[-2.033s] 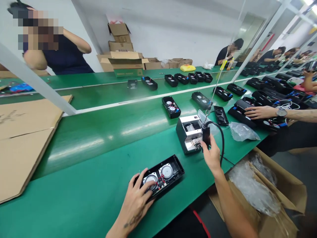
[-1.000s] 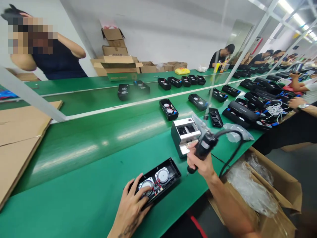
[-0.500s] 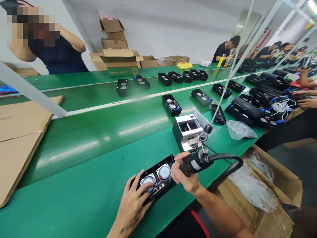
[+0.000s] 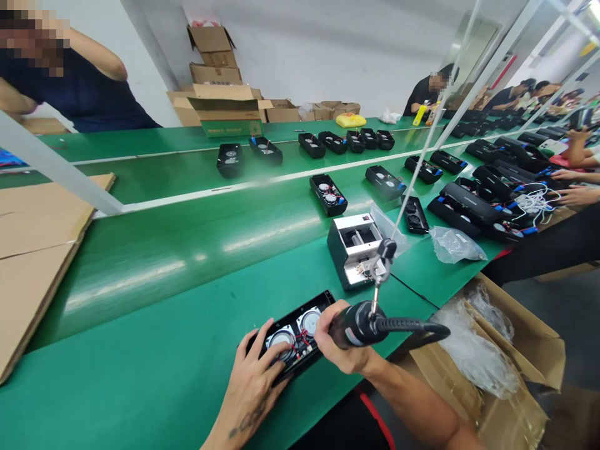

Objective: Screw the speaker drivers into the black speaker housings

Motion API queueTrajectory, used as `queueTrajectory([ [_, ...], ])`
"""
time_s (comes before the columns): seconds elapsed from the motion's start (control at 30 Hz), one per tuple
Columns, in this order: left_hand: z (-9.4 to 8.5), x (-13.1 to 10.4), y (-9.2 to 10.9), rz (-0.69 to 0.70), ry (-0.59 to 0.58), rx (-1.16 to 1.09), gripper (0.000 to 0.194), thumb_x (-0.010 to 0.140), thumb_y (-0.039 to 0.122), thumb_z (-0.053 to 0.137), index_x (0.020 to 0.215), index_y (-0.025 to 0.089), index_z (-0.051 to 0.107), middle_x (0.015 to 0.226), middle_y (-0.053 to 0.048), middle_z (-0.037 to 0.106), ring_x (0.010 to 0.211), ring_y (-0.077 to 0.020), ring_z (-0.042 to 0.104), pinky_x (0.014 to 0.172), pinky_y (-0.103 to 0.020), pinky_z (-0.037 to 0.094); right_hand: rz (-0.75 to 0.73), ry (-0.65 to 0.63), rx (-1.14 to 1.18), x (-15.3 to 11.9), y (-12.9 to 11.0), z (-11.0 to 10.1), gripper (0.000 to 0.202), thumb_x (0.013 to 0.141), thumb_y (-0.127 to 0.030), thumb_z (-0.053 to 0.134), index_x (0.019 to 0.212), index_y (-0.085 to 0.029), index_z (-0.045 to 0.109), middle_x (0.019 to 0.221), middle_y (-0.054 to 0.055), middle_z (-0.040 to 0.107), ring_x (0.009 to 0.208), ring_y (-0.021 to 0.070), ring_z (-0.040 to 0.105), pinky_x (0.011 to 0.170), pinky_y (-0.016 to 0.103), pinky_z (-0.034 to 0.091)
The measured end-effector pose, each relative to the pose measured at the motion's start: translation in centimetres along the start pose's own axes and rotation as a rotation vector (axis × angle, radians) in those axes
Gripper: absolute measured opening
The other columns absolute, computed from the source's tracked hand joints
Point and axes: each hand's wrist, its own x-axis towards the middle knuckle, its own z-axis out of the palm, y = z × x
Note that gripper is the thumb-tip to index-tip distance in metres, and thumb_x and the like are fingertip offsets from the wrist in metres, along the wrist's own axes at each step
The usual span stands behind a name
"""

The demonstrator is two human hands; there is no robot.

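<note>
On the green bench lies a black speaker housing [image 4: 307,359] with two round speaker drivers [image 4: 281,340] and red wires inside. My left hand [image 4: 255,369] grips its left end, fingers bent over the rim and one driver. My right hand [image 4: 344,347] is wrapped round a black electric screwdriver [image 4: 359,325], which hangs from a cord by a metal hook and has a thick black cable. The screwdriver's tip is hidden behind my right hand, over the right part of the housing. Just beyond stands a screw feeder [image 4: 359,250], a black and silver box.
Several open speaker housings [image 4: 329,194] lie along the green conveyor [image 4: 187,250], and more are heaped at right beside white cables [image 4: 537,203]. Flat cardboard [image 4: 42,244] is at left. A carton [image 4: 450,387] with plastic bags stands below the bench at right. Co-workers sit and stand around.
My right hand has shifted slightly left with the screwdriver, which is tilted differently over the housing. My left hand keeps its hold. The person at upper left has moved left.
</note>
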Motion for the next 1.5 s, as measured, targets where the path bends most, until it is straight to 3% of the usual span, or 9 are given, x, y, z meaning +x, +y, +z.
queueTrajectory([
  [0.17, -0.1, 0.1, 0.2, 0.029, 0.023, 0.005, 0.013, 0.089, 0.032, 0.083, 0.089, 0.026, 0.071, 0.118, 0.001, 0.080, 0.149, -0.0414, 0.050, 0.118, -0.057, 0.032, -0.203, -0.028, -0.194, 0.4, -1.5, 0.2, 0.017, 0.082, -0.021, 0.073, 0.090, -0.026, 0.060, 0.070, -0.002, 0.067, 0.055, 0.0177, 0.066, 0.059, 0.032, 0.060],
  [0.43, 0.0, 0.3, 0.2, 0.035, 0.050, -0.008, 0.011, 0.093, 0.034, 0.079, 0.087, 0.026, 0.072, 0.117, 0.001, 0.081, 0.147, -0.0413, 0.051, 0.118, -0.058, 0.032, -0.253, -0.008, -0.214, -0.2, -2.0, 0.8, 0.018, 0.085, -0.023, 0.074, 0.092, -0.027, 0.058, 0.070, -0.004, 0.067, 0.055, 0.0164, 0.064, 0.058, 0.031, 0.059],
  [0.6, 0.2, 0.6, -0.1, 0.038, 0.089, -0.009, 0.018, 0.097, 0.036, 0.072, 0.082, 0.027, 0.070, 0.114, 0.002, 0.081, 0.146, -0.0393, 0.052, 0.116, -0.057, 0.034, -0.277, 0.333, 0.098, 2.7, -2.9, -3.9, 0.030, 0.097, -0.026, 0.068, 0.120, -0.029, 0.049, 0.058, -0.014, 0.051, 0.042, 0.0112, 0.049, 0.047, 0.024, 0.045],
  [0.7, 0.4, 1.1, 0.0, 0.046, 0.084, 0.002, 0.016, 0.097, 0.034, 0.072, 0.082, 0.027, 0.070, 0.115, 0.001, 0.081, 0.146, -0.0393, 0.052, 0.115, -0.058, 0.034, -0.356, 0.602, -0.021, 6.0, -3.5, -7.8, 0.033, 0.094, -0.027, 0.073, 0.116, -0.026, 0.048, 0.057, -0.014, 0.055, 0.044, 0.0104, 0.050, 0.052, 0.025, 0.048],
  [0.8, 0.7, 1.9, 0.4, 0.047, 0.083, 0.008, 0.015, 0.094, 0.032, 0.074, 0.081, 0.026, 0.069, 0.115, 0.001, 0.080, 0.145, -0.0391, 0.052, 0.115, -0.057, 0.035, -0.348, 0.655, -0.171, 8.5, -3.1, -10.0, 0.030, 0.091, -0.030, 0.076, 0.108, -0.024, 0.051, 0.055, -0.013, 0.057, 0.043, 0.0108, 0.051, 0.052, 0.027, 0.048],
  [0.97, 0.8, 2.5, 0.7, 0.057, 0.054, 0.013, 0.011, 0.089, 0.026, 0.079, 0.084, 0.026, 0.070, 0.118, 0.002, 0.079, 0.145, -0.0400, 0.052, 0.116, -0.058, 0.035, -0.174, 0.560, -0.250, 9.2, -1.6, -10.4, 0.033, 0.082, -0.038, 0.082, 0.095, -0.022, 0.056, 0.054, -0.010, 0.056, 0.044, 0.0112, 0.051, 0.052, 0.028, 0.048],
  [1.13, 1.0, 2.2, 0.7, 0.025, 0.058, 0.010, 0.018, 0.082, 0.027, 0.089, 0.084, 0.026, 0.071, 0.118, 0.003, 0.079, 0.146, -0.0414, 0.052, 0.117, -0.059, 0.035, 0.063, 0.241, -0.073, 5.9, -1.9, -9.1, 0.032, 0.082, -0.033, 0.085, 0.095, -0.023, 0.057, 0.052, -0.012, 0.053, 0.039, 0.0096, 0.046, 0.043, 0.024, 0.040],
  [1.33, 1.0, 2.1, 1.2, 0.008, 0.041, 0.037, 0.027, 0.076, 0.031, 0.095, 0.078, 0.025, 0.069, 0.116, 0.004, 0.080, 0.146, -0.0411, 0.053, 0.119, -0.057, 0.035, -0.110, 0.045, 0.376, 0.6, -2.7, -2.5, 0.023, 0.101, -0.028, 0.070, 0.115, -0.031, 0.052, 0.062, -0.014, 0.050, 0.039, 0.0065, 0.041, 0.042, 0.019, 0.037],
  [1.5, 0.9, 2.1, 1.5, 0.025, 0.038, 0.105, 0.018, 0.082, 0.033, 0.090, 0.092, 0.028, 0.076, 0.115, 0.001, 0.080, 0.148, -0.0384, 0.052, 0.122, -0.057, 0.034, -0.129, -0.061, 0.371, -0.5, -1.6, 2.9, 0.025, 0.104, -0.033, 0.067, 0.116, -0.034, 0.045, 0.064, -0.013, 0.047, 0.042, 0.0090, 0.042, 0.045, 0.022, 0.039],
])
